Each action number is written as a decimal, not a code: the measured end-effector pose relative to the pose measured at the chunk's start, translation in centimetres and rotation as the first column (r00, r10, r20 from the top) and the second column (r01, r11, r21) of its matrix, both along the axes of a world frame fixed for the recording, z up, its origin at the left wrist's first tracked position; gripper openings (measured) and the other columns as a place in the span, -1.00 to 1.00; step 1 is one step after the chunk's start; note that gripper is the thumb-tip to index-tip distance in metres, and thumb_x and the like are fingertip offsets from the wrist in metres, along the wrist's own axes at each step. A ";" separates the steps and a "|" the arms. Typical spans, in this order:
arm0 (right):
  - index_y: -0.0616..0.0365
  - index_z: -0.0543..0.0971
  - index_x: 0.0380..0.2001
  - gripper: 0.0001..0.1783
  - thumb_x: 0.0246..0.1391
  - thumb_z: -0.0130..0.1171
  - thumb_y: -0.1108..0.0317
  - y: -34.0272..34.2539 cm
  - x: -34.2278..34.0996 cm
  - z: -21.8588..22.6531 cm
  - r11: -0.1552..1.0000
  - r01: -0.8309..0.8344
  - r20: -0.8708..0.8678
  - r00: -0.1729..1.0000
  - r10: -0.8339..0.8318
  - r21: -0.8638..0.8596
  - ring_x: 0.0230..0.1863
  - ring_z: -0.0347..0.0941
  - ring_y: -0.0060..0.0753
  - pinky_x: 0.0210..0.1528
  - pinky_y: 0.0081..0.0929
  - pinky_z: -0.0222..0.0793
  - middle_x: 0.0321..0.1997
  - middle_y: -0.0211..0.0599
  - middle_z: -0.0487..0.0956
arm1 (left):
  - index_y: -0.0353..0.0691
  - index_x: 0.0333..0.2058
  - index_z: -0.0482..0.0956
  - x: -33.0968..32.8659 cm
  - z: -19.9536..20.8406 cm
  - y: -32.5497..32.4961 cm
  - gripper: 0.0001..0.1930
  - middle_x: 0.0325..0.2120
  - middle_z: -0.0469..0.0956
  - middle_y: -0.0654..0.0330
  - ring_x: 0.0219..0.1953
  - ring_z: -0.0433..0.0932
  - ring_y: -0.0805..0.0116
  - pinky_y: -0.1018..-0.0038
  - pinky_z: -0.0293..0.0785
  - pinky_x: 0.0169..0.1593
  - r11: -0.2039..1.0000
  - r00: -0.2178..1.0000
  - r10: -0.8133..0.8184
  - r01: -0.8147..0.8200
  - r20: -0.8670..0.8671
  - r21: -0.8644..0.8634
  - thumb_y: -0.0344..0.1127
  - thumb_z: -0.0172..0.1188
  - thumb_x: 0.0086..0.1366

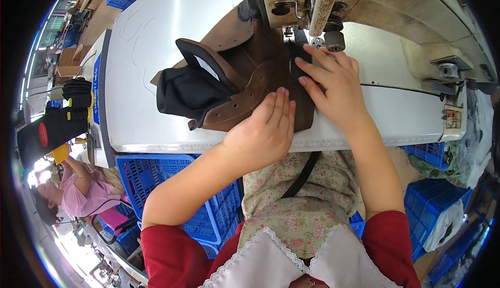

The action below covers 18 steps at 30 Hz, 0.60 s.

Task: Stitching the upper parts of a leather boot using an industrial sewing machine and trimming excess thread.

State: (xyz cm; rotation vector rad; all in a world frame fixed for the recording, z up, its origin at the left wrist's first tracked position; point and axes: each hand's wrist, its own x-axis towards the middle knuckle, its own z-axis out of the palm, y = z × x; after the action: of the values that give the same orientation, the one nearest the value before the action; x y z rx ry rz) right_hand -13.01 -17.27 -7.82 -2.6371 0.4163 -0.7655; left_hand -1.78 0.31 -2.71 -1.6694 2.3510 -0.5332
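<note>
A brown leather shoe upper [271, 53] with lace eyelets and black lining [190, 90] lies on the white sewing table [151, 33]. Its far right edge, with a black strip [297, 69] along it, runs up to the presser foot [288, 32] of the sewing machine [375, 7]. Fingers straight and held together, my left hand [265, 126] rests flat on the near part of the upper. My right hand [336, 87] is spread at the strip, its fingertips close to the foot. Neither hand grips anything visible. The needle tip is too small to make out.
The machine's arm and a dark knob [335, 40] hang over my right fingers. A ruler strip [333, 145] runs along the table's near edge. Blue crates stand below, left [133, 181] and right [435, 207]. Another person [80, 194] in pink works at the far left.
</note>
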 end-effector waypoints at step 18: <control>0.00 0.70 -0.14 -0.69 -0.01 0.30 0.26 0.0 -0.1 -0.3 1.000 0.009 0.027 1.000 -0.009 -0.011 0.12 0.40 -0.23 0.09 -0.22 0.21 0.06 -0.38 0.59 | -0.46 -0.12 0.61 0.2 0.0 0.0 -0.55 -0.11 0.63 -0.06 0.06 0.58 0.09 0.29 0.40 0.20 1.000 1.000 -0.014 0.013 -0.008 -0.027 -0.27 0.04 0.07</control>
State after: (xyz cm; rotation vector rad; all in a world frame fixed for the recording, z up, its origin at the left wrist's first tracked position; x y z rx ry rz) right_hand -13.09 -17.27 -8.11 -2.6334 0.4183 -0.8073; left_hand -1.61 0.27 -2.72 -1.6715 2.3728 -0.5633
